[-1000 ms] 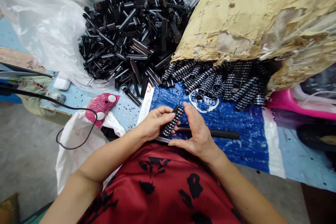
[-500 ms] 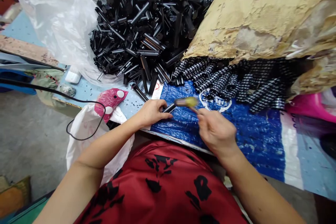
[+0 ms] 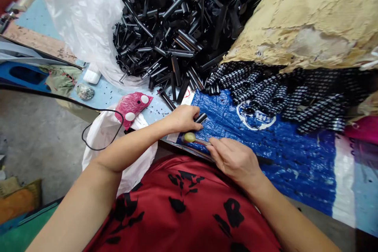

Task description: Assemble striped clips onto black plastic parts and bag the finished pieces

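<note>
Open blue woven tarpaulin (image 3: 277,145) offers clear passage right of the hands. A heap of black plastic tubes (image 3: 183,27) blocks the far side; black-and-white patterned strips (image 3: 283,90) under torn tan sacking (image 3: 310,19) close the far right.

A heap of loose black plastic tubes (image 3: 183,27) spills from a clear plastic bag (image 3: 79,19) at the far left. To the right, dotted black pieces (image 3: 283,90) lie under a torn tan sack (image 3: 310,19). A pink pouch (image 3: 132,104) sits near left, beside a black cable (image 3: 88,126).
</note>
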Action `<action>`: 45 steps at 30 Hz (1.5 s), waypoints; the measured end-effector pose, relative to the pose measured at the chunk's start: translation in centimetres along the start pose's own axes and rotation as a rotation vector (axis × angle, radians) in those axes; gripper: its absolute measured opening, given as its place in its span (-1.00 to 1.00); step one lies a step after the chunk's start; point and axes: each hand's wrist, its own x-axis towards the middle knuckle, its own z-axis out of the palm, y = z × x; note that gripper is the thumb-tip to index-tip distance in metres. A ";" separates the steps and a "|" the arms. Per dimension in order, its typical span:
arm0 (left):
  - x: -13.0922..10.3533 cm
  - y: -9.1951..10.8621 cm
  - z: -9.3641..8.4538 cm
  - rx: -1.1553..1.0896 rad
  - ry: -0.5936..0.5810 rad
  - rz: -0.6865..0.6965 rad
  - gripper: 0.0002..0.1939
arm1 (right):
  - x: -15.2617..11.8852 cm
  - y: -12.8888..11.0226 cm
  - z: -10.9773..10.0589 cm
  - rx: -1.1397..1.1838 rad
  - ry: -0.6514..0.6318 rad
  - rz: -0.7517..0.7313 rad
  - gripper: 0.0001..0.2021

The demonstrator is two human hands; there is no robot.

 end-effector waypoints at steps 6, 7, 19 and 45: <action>-7.3 -1.7 -7.9 -0.050 -0.268 0.015 -0.76 | -4.4 3.4 -2.5 -0.044 0.053 0.104 -0.85; -8.6 -2.5 -9.5 -0.056 -0.359 -0.028 -0.76 | -5.2 4.0 -2.8 -0.106 0.041 0.135 -0.86; -4.2 -5.5 -5.8 0.898 0.233 0.170 -0.78 | 3.9 9.8 -2.4 -0.529 -0.077 0.195 -0.76; -7.1 -4.4 -2.5 -0.841 0.679 -0.185 -0.59 | -2.2 5.1 -1.7 1.031 0.573 0.874 -0.65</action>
